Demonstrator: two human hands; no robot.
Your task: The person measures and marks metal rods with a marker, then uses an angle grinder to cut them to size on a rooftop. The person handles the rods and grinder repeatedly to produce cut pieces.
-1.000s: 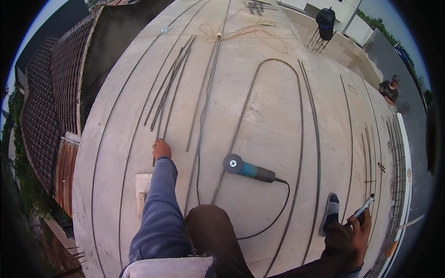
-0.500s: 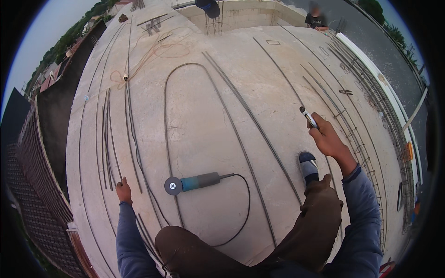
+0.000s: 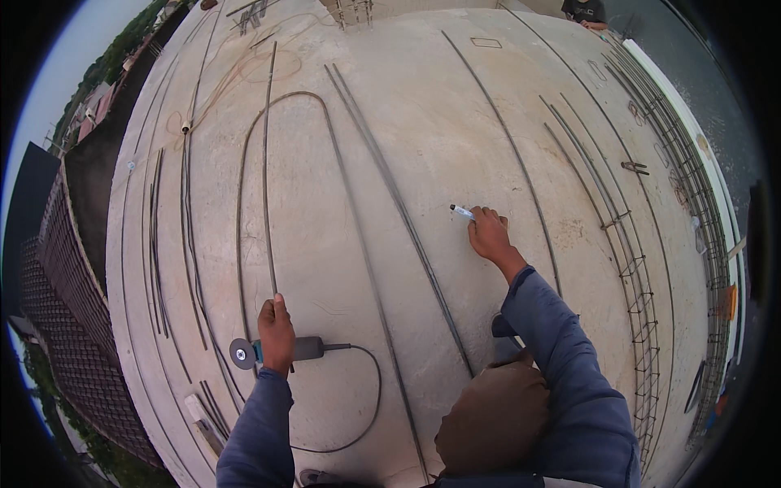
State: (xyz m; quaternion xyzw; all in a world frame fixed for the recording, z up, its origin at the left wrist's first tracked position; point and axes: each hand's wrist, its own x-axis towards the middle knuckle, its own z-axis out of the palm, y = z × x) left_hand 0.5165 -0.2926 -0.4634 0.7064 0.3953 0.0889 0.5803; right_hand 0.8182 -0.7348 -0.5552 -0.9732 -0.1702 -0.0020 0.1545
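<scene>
My left hand (image 3: 277, 332) is closed around the lower part of a straight steel rebar rod (image 3: 267, 163), which points away from me. That hand passes over the angle grinder (image 3: 307, 348) and hides its middle; the grinder's round disc (image 3: 242, 353) shows to the left of my fingers, its cable to the right. A white and blue marker pen (image 3: 462, 212) with a dark tip is gripped in my right hand (image 3: 490, 236), above bare concrete. Near the rod, a U-bent rebar (image 3: 242, 195) lies on the slab, its curve at the far end.
Two long bars (image 3: 382, 179) lie side by side between my hands. Several thin rods (image 3: 156, 244) are on the left. A tied rebar cage (image 3: 641, 325) and further bars (image 3: 675, 154) run along the right. A person (image 3: 586, 11) is at the far right edge.
My left hand has taken a rod from the left group and moved right with it, over the grinder. My right hand has moved left with the marker pen. The view has shifted.
</scene>
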